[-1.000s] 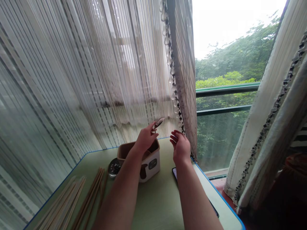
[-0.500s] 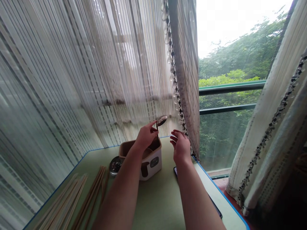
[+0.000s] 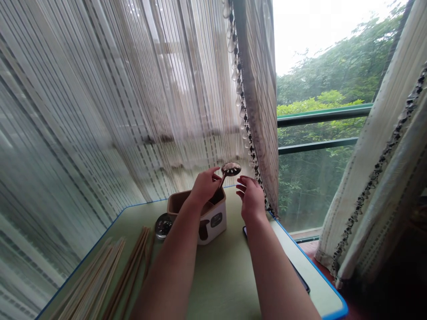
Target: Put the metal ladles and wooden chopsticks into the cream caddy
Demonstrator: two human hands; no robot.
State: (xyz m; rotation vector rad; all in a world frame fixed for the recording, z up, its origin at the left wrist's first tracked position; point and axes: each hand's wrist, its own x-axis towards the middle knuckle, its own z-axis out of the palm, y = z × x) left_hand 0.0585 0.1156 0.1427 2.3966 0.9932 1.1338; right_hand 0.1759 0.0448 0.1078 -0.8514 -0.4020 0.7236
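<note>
**Slotted spoon [image 3: 231,168] found in left hand, above the end of a pale container [image 3: 218,230]**

We observe two bare hands working over a light green table [image 3: 227,280] with blue edging. The left hand [image 3: 206,184] is closed about the spoon's handle, the grip formed by thumb and fingers. The spoon's slotted head points up and to the right, clear of the container's rim. Its handle slopes down to the right-hand end of the opening; we cannot tell where the lower end sits, as the hand and rim hide it.

The right hand [image 3: 251,199] is part open, fingers slightly curled and turned toward the spoon. We note nothing in its grasp. Its fingertips stand just beside and below the spoon's head.

The container is white outside and brown at the rim and interior, with a dark label on the front. We can make out a divider within, partly covered by the left forearm.

Just left of the container we record a shiny round object [image 3: 163,226], its kind unclear to us. Further left lie brown sticks [image 3: 132,255], then a bundle of pale sticks [image 3: 96,275]. A flat dark-edged device [image 3: 245,231] lies partly hidden under the right forearm. Behind the table hangs a striped curtain [image 3: 150,89].
</note>
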